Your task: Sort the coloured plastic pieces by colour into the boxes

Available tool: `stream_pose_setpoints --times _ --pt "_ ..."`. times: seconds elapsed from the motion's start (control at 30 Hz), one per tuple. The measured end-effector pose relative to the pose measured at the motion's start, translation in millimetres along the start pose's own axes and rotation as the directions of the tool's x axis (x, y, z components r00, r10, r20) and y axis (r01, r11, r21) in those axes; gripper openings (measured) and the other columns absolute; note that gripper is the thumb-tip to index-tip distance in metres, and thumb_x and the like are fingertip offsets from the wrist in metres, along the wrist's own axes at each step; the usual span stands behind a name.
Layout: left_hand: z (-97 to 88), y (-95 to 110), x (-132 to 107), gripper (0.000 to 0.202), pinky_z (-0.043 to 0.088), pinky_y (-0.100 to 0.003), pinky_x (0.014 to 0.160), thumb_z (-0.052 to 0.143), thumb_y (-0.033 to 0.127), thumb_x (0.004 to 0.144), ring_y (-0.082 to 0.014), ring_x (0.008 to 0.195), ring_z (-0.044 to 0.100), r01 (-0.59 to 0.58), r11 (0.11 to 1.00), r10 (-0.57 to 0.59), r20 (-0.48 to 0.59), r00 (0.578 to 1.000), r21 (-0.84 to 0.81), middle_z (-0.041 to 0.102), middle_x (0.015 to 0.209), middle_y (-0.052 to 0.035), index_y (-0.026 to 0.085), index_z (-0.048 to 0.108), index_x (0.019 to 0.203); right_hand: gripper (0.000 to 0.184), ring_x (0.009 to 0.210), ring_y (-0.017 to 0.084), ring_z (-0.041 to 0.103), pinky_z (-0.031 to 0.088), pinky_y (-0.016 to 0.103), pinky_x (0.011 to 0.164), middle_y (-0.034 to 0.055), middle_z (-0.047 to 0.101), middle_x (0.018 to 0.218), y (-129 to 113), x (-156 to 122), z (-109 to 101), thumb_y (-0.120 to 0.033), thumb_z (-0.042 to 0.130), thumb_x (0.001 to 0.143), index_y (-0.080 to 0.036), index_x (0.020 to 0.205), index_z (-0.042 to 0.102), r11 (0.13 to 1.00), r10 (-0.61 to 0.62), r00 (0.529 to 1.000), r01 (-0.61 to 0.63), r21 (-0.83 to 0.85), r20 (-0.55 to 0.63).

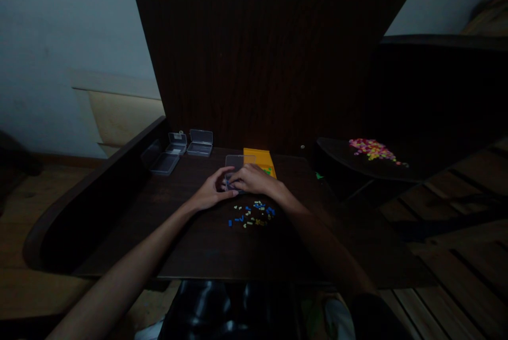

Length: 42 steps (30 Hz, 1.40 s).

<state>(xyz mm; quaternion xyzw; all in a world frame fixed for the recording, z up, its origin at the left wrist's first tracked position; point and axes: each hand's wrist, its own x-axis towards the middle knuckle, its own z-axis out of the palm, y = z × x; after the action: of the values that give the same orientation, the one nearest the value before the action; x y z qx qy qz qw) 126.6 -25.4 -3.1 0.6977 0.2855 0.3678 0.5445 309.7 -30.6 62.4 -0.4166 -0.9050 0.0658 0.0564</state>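
A small clear plastic box stands on the dark wooden surface with its lid raised. My left hand curves around the near left side of it, thumb in front and fingers behind. Over the box is my right hand, fingers bent down and pressed together inside it; whatever they pinch is hidden. Just right of the box lies an open yellow case with green pieces in it. Small loose toy-brick pieces, blue, yellow and pale, are scattered in front of my hands.
Several open clear boxes stand at the back left, near the wooden armrest. A tall dark panel rises behind. To the right, a heap of pink, red and yellow bits rests on a separate dark surface.
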Motion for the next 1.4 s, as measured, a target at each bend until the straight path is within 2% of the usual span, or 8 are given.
stream_pose_setpoints --times 0.5,0.6,0.77,0.87,1.0,1.13,1.27,1.4 --pt "0.6 1 0 0.072 0.05 -0.04 0.091 0.077 0.029 0.069 -0.0216 0.103 0.061 -0.004 1.0 0.004 -0.012 1.0 -0.004 0.057 0.124 -0.0117 0.018 0.043 0.131 0.025 0.066 0.013 0.056 0.03 0.023 0.059 0.0024 0.071 0.079 2 4 4 -0.023 0.055 0.086 -0.025 0.102 0.074 1.0 -0.017 1.0 0.016 -0.02 -0.026" --pt "0.3 2 -1 0.073 0.05 -0.039 0.09 0.077 0.03 0.069 -0.0204 0.099 0.062 0.009 1.0 -0.009 -0.009 1.0 0.001 0.06 0.118 -0.0105 0.018 0.043 0.132 0.025 0.065 0.013 0.055 0.029 0.024 0.059 0.0024 0.07 0.077 1 2 2 -0.025 0.054 0.086 -0.025 0.101 0.074 1.0 0.008 1.0 -0.009 -0.015 -0.029" --pt "-0.7 1 -1 0.075 0.051 -0.037 0.084 0.077 0.031 0.069 -0.0173 0.088 0.062 0.035 0.999 -0.034 -0.027 0.999 0.024 0.062 0.107 -0.0076 0.018 0.041 0.134 0.028 0.063 0.011 0.052 0.031 0.022 0.06 0.0012 0.067 0.076 5 -13 -9 -0.024 0.055 0.085 -0.022 0.108 0.071 0.993 0.057 0.99 -0.043 0.113 -0.126" --pt "-1.0 -1 1 0.075 0.051 -0.037 0.082 0.077 0.032 0.068 -0.0171 0.087 0.062 0.034 0.999 -0.033 -0.039 0.999 0.021 0.061 0.113 -0.0094 0.019 0.042 0.133 0.024 0.058 0.009 0.047 0.031 0.021 0.059 -0.0017 0.06 0.066 8 -29 -13 -0.022 0.059 0.082 -0.017 0.101 0.071 0.975 0.105 0.982 -0.07 0.212 -0.156" --pt "-0.9 -4 2 0.076 0.051 -0.037 0.083 0.078 0.031 0.066 -0.0162 0.088 0.062 0.021 1.0 -0.021 -0.057 0.998 0.003 0.056 0.124 -0.013 0.02 0.043 0.132 0.017 0.054 0.008 0.044 0.031 0.02 0.057 -0.0046 0.052 0.058 10 -49 -6 -0.026 0.063 0.08 -0.015 0.089 0.072 0.956 0.075 0.996 -0.06 0.288 -0.039" --pt "-1.5 -8 3 0.077 0.051 -0.038 0.085 0.078 0.032 0.066 -0.016 0.086 0.062 0.028 1.0 -0.028 -0.064 0.998 -0.003 0.062 0.111 -0.0097 0.019 0.043 0.133 0.021 0.057 0.01 0.051 0.034 0.02 0.058 -0.0026 0.061 0.064 8 -60 11 -0.022 0.063 0.078 -0.018 0.097 0.073 0.974 0.029 0.991 -0.056 0.217 0.129" --pt "-2.8 -8 2 0.077 0.051 -0.037 0.086 0.077 0.031 0.068 -0.0158 0.086 0.062 0.04 0.999 -0.04 -0.057 0.998 -0.009 0.063 0.104 -0.0071 0.018 0.041 0.134 0.025 0.066 0.012 0.06 0.04 0.021 0.065 0.0013 0.071 0.08 7 -63 25 -0.019 0.059 0.08 -0.02 0.102 0.072 0.98 0.023 0.991 -0.049 0.192 0.133" --pt "-2.8 -3 2 0.076 0.052 -0.036 0.085 0.077 0.032 0.067 -0.0151 0.088 0.062 0.035 0.999 -0.035 -0.074 0.997 0.009 0.058 0.123 -0.0112 0.019 0.041 0.133 0.025 0.07 0.012 0.063 0.042 0.021 0.066 0.002 0.074 0.086 9 -63 31 -0.02 0.056 0.083 -0.02 0.103 0.072 0.973 -0.005 0.99 -0.028 0.228 0.142"
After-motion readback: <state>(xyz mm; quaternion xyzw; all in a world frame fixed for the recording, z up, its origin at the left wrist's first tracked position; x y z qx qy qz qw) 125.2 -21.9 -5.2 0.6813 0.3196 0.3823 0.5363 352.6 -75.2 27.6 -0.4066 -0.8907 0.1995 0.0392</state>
